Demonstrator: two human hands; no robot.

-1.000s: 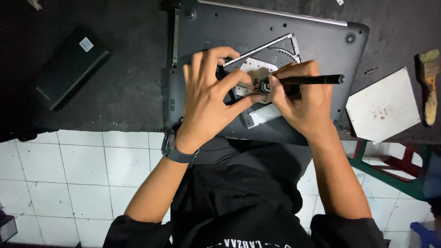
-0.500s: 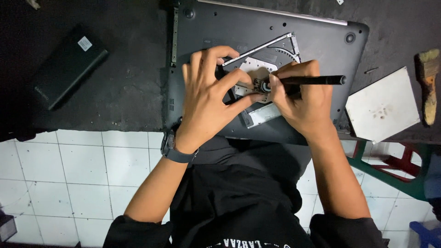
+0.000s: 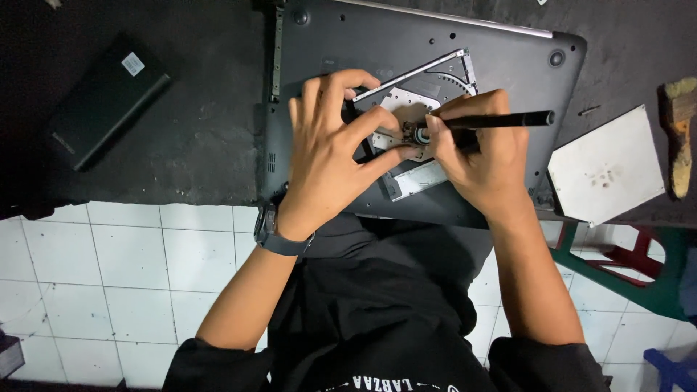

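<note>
An upturned dark grey laptop [image 3: 377, 43] lies on the black work surface, its underside up. An open silver drive unit [image 3: 421, 178] rests on it. My left hand [image 3: 334, 149] presses down on that unit, fingers spread, thumb near a small round metal part [image 3: 411, 133] at its middle. My right hand [image 3: 483, 156] grips a slim black tool [image 3: 508, 119] lying sideways, its tip at the same round part. A dark watch [image 3: 272, 234] sits on my left wrist.
A black rectangular battery-like block [image 3: 102, 98] lies at the left of the bench. A white square plate [image 3: 606, 165] and a worn brush [image 3: 681, 138] are at the right. Below the bench edge are white floor tiles [image 3: 123, 276] and a green and red stool frame [image 3: 632, 268].
</note>
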